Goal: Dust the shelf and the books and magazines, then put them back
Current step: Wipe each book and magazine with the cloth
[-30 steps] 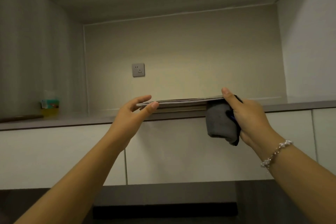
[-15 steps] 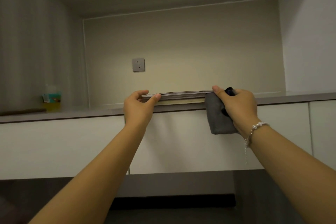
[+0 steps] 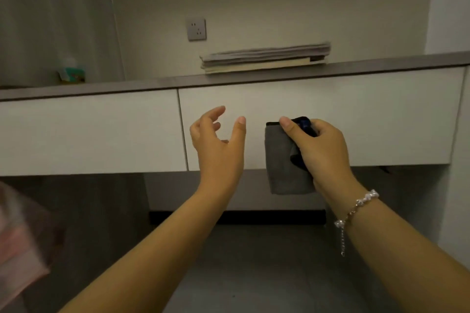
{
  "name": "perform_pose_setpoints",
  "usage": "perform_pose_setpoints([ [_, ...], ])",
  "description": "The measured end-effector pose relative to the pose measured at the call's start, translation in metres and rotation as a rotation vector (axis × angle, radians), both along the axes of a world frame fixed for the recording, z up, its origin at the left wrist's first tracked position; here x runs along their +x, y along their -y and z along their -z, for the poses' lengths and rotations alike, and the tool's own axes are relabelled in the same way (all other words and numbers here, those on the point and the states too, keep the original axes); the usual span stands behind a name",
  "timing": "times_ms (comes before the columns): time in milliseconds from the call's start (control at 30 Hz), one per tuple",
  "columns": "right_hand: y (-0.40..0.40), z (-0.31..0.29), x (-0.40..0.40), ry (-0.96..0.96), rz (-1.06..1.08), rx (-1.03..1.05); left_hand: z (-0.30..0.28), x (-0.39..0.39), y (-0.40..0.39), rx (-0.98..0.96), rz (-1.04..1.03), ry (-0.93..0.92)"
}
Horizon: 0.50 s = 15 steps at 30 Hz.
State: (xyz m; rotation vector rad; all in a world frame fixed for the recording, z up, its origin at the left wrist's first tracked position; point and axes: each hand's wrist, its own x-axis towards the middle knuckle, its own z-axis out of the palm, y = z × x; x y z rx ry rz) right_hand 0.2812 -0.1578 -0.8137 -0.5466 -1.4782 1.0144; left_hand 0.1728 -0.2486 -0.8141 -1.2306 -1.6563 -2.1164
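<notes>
A flat stack of books and magazines (image 3: 264, 58) lies on the grey shelf top (image 3: 127, 84), below a wall socket. My left hand (image 3: 218, 140) hangs in front of the white drawer fronts, below the stack, fingers apart and empty. My right hand (image 3: 320, 150) is beside it, shut on a folded grey cloth (image 3: 279, 160) that hangs down from my fingers. A small dark blue thing shows at the top of that grip. Neither hand touches the stack.
White drawer fronts (image 3: 89, 132) run under the shelf top. A small yellow and green container (image 3: 71, 75) stands at the shelf's far left. A wall socket (image 3: 196, 29) sits above the stack. Something pink (image 3: 17, 249) shows at the lower left edge.
Both hands have let go of the stack, which now lies on the shelf, and have dropped below the shelf edge. The view has tilted downward.
</notes>
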Motion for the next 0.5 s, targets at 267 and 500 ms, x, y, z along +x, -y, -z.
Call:
perform_pose_setpoints([
  [267, 0.016, 0.125, -0.014, 0.218, -0.135, -0.151, 0.132, -0.013, 0.024, -0.254, 0.105, 0.117],
  [500, 0.036, 0.225, -0.015, 0.484, -0.287, -0.384, 0.255, -0.028, 0.054, -0.550, 0.097, 0.233],
])
